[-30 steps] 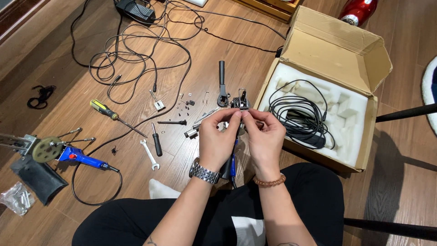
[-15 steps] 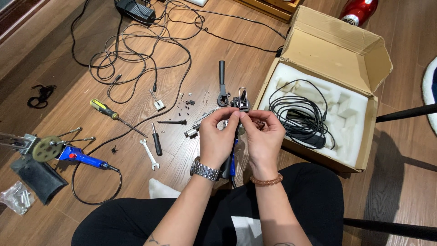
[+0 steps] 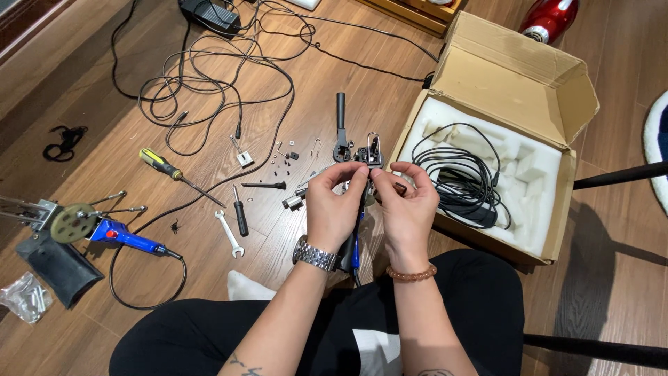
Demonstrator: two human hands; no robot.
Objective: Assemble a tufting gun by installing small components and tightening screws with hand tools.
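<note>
Two sets of fingers (image 3: pixel 367 175) are pinched together, tip to tip, on a small part hidden between them; the left hand (image 3: pixel 332 209) and right hand (image 3: pixel 407 212) are equally near. A dark, blue-handled tool (image 3: pixel 355 245) hangs lengthwise below, above the wooden floor (image 3: pixel 209 278), beside the open cardboard box (image 3: pixel 515 76).

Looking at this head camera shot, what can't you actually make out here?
- Small part pinched between the left hand and right hand: hidden by the fingertips.
- Blue-and-black tool below the hands: mostly covered by the wrists.
- Tiny screws on the floor: too small to identify.
- Red object: cut off by the top edge.
- Clear bag: contents blurred, partly cut off at left.
</note>
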